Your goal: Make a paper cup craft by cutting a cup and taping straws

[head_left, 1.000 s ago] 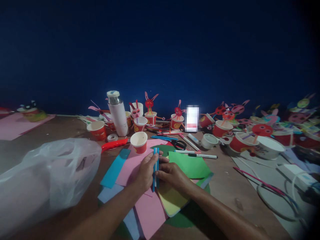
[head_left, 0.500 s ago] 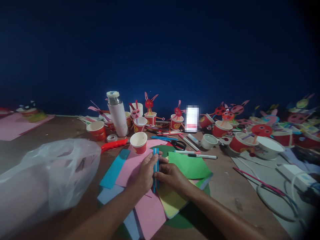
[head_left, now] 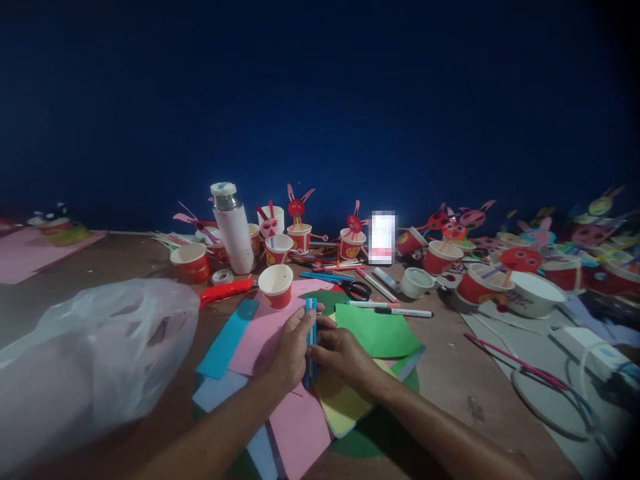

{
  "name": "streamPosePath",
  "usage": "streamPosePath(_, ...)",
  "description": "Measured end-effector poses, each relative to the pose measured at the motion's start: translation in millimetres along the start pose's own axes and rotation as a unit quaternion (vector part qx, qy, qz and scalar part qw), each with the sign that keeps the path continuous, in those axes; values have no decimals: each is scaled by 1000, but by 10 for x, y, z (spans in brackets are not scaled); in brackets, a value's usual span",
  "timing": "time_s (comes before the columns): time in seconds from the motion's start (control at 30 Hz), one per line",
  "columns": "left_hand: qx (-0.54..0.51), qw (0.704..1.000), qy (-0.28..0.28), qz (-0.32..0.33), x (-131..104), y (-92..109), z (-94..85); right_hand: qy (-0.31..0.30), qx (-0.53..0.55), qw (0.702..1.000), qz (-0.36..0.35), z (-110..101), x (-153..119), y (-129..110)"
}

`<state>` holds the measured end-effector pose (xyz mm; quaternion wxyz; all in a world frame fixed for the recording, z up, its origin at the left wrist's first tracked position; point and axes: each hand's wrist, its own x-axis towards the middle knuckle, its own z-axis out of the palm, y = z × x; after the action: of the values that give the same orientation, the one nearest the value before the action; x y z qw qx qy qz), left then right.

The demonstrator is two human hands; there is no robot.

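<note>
A narrow folded strip of blue paper stands upright between my two hands, with a pale line down its middle. My left hand grips it from the left, thumb near the top. From the right, my right hand pinches its edge lower down; some fingertips are hidden behind the strip. Beneath the hands lie pink paper, yellow paper and green paper. A flat blue sheet rests left of my left hand. Just beyond the hands stands a red and white paper cup.
Behind are a white flask, a bright phone screen and several cups with paper rabbit figures. Scissors, markers and a red cutter lie nearby. A plastic bag is at left, a power strip at right.
The view has shifted very slightly. Both hands keep nearly the same hold on the blue strip, and the things on the table have not moved.
</note>
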<state>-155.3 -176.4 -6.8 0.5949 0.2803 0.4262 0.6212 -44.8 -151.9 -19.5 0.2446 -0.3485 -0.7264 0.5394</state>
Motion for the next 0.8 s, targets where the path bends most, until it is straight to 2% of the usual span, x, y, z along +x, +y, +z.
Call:
streamPosePath(0.33,-24,1000,-6,-9,26,-32,-29,13,-18,1000,8,0,-17,-22)
streamPosePath(0.5,-32,999,0,-6,43,-42,-28,22,-13,999,-43,-6,-19,-61)
streamPosePath(0.63,-31,999,-12,-4,45,-40,-27,15,-20,1000,-11,1,-17,-51)
streamPosePath(0.8,8,1000,-8,11,31,-25,-35,23,-6,998,-55,18,-6,2)
